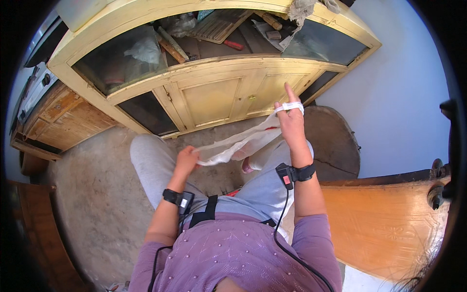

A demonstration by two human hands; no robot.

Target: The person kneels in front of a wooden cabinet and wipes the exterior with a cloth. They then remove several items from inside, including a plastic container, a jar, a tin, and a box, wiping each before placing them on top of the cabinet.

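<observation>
A thin, whitish translucent plastic bag (244,144) with a small red mark is stretched between my two hands, above my knees. My left hand (188,160) grips its lower left end in closed fingers. At the upper right, my right hand (292,116) has the bag's white handle looped around its fingers, with the index finger pointing out and the thumb against the loop. Black straps with small boxes sit on both forearms. Between my legs a pink shoe (247,165) shows in part.
A cream wooden cabinet (211,98) with glass panes stands ahead, holding a red-handled tool (233,45), a ribbed board (220,25) and wooden sticks. A round wooden slab (332,142) leans by the wall at right. Wooden furniture (383,222) stands at lower right.
</observation>
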